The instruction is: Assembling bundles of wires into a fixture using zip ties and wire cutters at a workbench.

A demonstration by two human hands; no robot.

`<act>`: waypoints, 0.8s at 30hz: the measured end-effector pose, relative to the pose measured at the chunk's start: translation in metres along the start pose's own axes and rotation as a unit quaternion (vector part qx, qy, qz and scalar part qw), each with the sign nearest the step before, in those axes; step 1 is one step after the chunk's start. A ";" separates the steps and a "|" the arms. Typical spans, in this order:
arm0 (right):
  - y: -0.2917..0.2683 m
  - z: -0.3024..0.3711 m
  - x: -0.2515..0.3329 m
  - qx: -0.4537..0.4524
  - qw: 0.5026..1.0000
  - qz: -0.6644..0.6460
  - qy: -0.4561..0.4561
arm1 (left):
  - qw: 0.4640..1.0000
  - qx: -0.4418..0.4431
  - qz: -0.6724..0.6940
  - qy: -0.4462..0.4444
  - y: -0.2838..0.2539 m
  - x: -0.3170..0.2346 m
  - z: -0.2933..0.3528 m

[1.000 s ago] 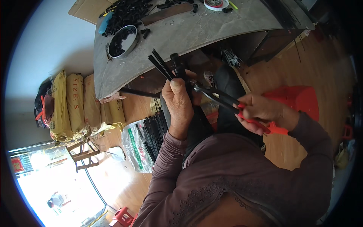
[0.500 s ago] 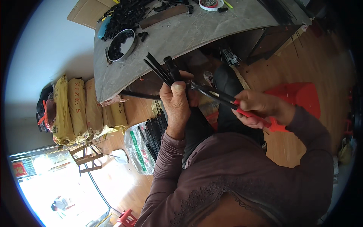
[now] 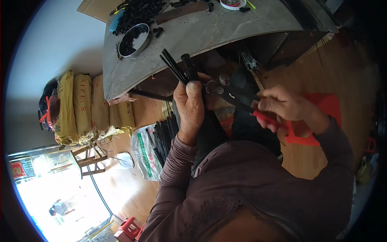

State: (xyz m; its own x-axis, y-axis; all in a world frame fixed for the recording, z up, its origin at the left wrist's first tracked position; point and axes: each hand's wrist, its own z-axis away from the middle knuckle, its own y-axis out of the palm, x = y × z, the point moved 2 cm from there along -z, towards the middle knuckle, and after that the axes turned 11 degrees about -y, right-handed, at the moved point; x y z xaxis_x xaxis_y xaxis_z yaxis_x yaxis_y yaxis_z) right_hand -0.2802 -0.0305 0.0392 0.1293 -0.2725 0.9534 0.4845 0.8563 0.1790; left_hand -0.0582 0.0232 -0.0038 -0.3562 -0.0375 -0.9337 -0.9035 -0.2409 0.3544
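Observation:
My left hand [image 3: 188,107] is closed around a bunch of thin black rods [image 3: 172,64] and a thicker black piece with a wider round end [image 3: 186,62], their tips pointing up and away from me. A pair of red-handled pliers [image 3: 238,101] is gripped in my right hand [image 3: 278,105], with its handles spread apart. The metal head of the pliers is right beside my left fingers. Whether its jaws touch a rod there is too dark to make out.
Ahead is a grey table [image 3: 181,40] with a round metal bowl [image 3: 146,29], a heap of black parts [image 3: 139,16] and a white dish [image 3: 238,7]. A red stool [image 3: 328,104] stands to my right. Left are yellow sacks [image 3: 64,107] and a bag of black rods [image 3: 141,151].
The handles of the pliers have spread apart, and the head has turned beside my left fingers. My left hand keeps its hold on the rods. The view has shifted slightly.

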 end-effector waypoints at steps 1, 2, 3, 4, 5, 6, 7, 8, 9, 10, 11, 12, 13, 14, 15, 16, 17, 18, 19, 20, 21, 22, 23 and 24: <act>0.005 0.002 -0.003 -0.003 1.000 0.002 0.002 | 0.999 -0.011 -0.036 0.012 0.002 -0.001 0.001; 0.011 0.004 -0.009 0.014 0.994 -0.092 0.062 | 0.997 -0.022 -0.073 0.023 0.004 -0.003 0.002; 0.015 0.005 -0.015 0.032 0.974 -0.189 0.121 | 0.997 -0.022 -0.071 0.021 0.007 -0.006 0.004; 0.011 0.006 -0.017 0.032 0.974 -0.188 0.125 | 0.997 -0.019 -0.073 0.006 0.009 -0.009 0.007; 0.009 0.008 -0.017 0.089 0.957 -0.243 0.127 | 0.997 -0.016 -0.074 -0.010 0.009 -0.012 0.008; 0.007 0.011 -0.016 0.148 0.934 -0.296 0.133 | 0.997 -0.023 -0.069 -0.012 0.010 -0.013 0.010; 0.000 0.009 -0.012 0.150 0.933 -0.294 0.143 | 0.998 0.007 -0.057 -0.012 0.010 -0.015 0.010; -0.008 0.006 -0.007 0.187 0.951 -0.176 0.173 | 0.998 0.036 -0.045 -0.011 0.012 -0.016 0.012; -0.014 0.001 -0.004 0.223 0.953 -0.054 0.196 | 0.997 0.053 -0.048 -0.005 0.010 -0.016 0.012; -0.013 0.000 -0.001 0.227 0.952 -0.050 0.200 | 0.998 0.047 -0.044 -0.002 0.010 -0.016 0.013; -0.015 -0.003 0.003 0.168 0.972 0.066 0.152 | 0.999 0.030 -0.042 -0.018 0.011 -0.015 0.013; -0.016 -0.005 0.010 0.109 0.972 0.182 0.098 | 0.999 0.010 -0.041 -0.031 0.009 -0.015 0.012; -0.006 -0.011 0.027 0.079 0.948 0.307 0.039 | 0.999 0.002 -0.039 -0.026 0.007 -0.015 0.011; -0.001 -0.014 0.022 0.088 0.945 0.312 0.038 | 0.999 -0.015 -0.028 -0.037 0.003 -0.015 0.008; 0.001 -0.016 0.016 0.007 0.916 0.393 -0.075 | 0.998 -0.026 -0.014 -0.049 0.000 -0.013 0.005; 0.004 -0.016 0.012 -0.072 0.863 0.463 -0.187 | 0.998 -0.030 -0.010 -0.045 -0.003 -0.013 0.004; 0.008 -0.014 0.006 -0.059 0.856 0.476 -0.192 | 0.998 -0.027 -0.003 -0.048 -0.007 -0.013 0.002; 0.013 -0.010 -0.011 -0.068 0.896 0.403 -0.171 | 0.998 -0.020 0.005 -0.052 -0.006 -0.011 0.001; 0.023 -0.013 -0.017 -0.037 0.956 0.283 -0.072 | 0.998 -0.023 0.006 -0.051 -0.007 -0.011 0.002; 0.031 -0.017 -0.021 -0.007 0.987 0.155 0.030 | 0.998 -0.023 -0.005 -0.054 -0.006 -0.010 0.003; 0.031 -0.018 -0.025 -0.007 0.987 0.160 0.031 | 0.998 -0.021 -0.013 -0.056 -0.005 -0.010 0.002; 0.032 -0.020 -0.031 0.013 0.997 0.066 0.036 | 0.998 -0.020 -0.009 -0.053 -0.006 -0.010 -0.001; 0.033 -0.021 -0.033 0.032 0.998 -0.029 0.040 | 0.998 0.001 0.011 -0.062 -0.008 -0.009 -0.003; 0.033 -0.024 -0.027 0.034 0.998 -0.026 0.040 | 0.997 0.019 0.029 -0.072 -0.011 -0.008 -0.005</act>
State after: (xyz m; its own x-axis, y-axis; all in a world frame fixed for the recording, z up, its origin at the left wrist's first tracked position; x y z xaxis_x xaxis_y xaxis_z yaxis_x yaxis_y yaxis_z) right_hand -0.2473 -0.0057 0.0136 0.1761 -0.3493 0.9203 0.4324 0.8673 0.2465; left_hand -0.0444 0.0211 0.0001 -0.4360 0.0892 -0.8955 -0.8878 -0.2055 0.4117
